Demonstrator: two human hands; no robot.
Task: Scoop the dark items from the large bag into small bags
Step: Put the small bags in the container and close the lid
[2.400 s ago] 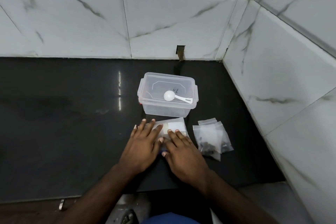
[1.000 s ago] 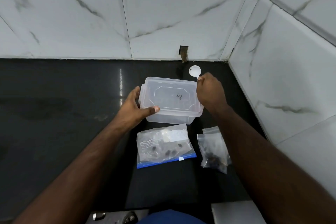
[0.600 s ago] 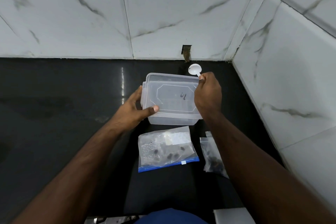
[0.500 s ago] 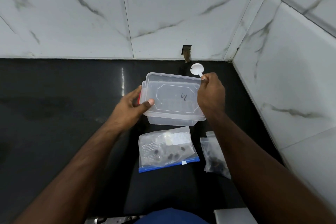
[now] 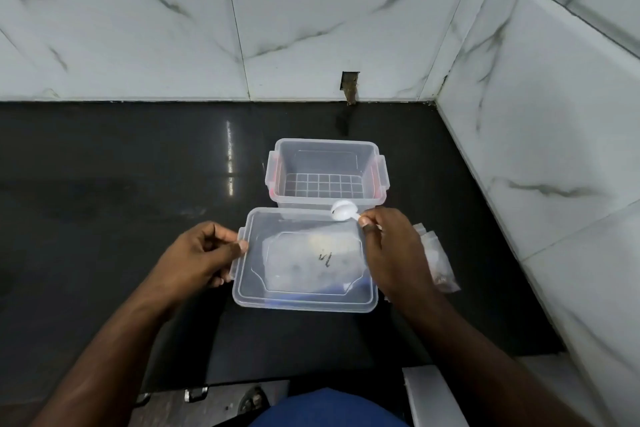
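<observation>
My left hand (image 5: 199, 262) pinches the left edge of a clear plastic lid (image 5: 304, 260), held flat over the counter. My right hand (image 5: 394, 253) is at the lid's right edge and pinches the handle of a small white scoop (image 5: 343, 211). Behind the lid stands the open clear container (image 5: 325, 173), with nothing in it. The large zip bag with a blue strip (image 5: 311, 293) lies under the lid and shows dimly through it. Small clear bags with dark items (image 5: 438, 262) lie to the right, partly hidden by my right hand.
The black counter (image 5: 104, 201) meets white marble-tiled walls at the back (image 5: 277, 28) and on the right (image 5: 554, 149). A small notch (image 5: 349, 87) sits in the back wall behind the container. The counter's front edge runs just below my forearms.
The lid has come off the container and moved toward me, over the large bag. Both hands came back with it; the scoop stays in my right hand.
</observation>
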